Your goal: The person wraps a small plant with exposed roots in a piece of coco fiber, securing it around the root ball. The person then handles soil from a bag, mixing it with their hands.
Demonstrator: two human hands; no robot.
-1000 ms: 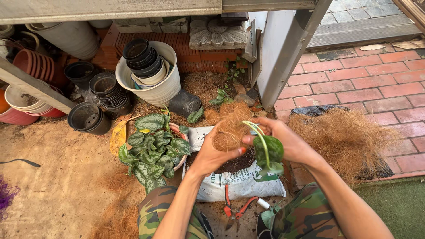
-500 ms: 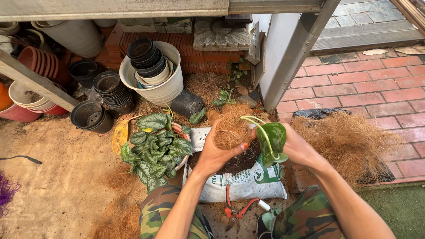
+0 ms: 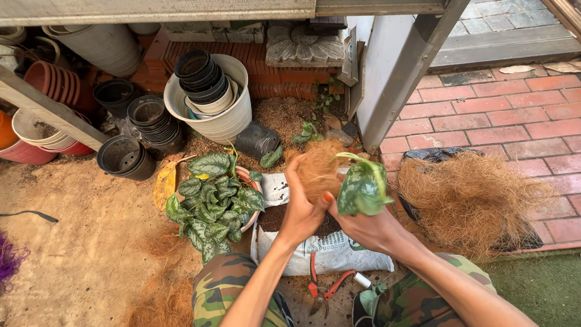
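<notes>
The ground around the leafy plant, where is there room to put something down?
Free: the sandy ground left of the potted plant, and the red bricks beyond the fibre pile. Crowded: the stacked pots behind, and the soil bag under both hands.

Left hand (image 3: 301,209) and right hand (image 3: 369,227) both clasp a coir fibre ball (image 3: 318,166), fingers (image 3: 295,181) wrapped on its sides. Spotted leaf cutting (image 3: 362,189) sticks out beside the right fingers. Open soil bag (image 3: 321,248) below them; red pruners (image 3: 324,287) nearer the knees.
</notes>
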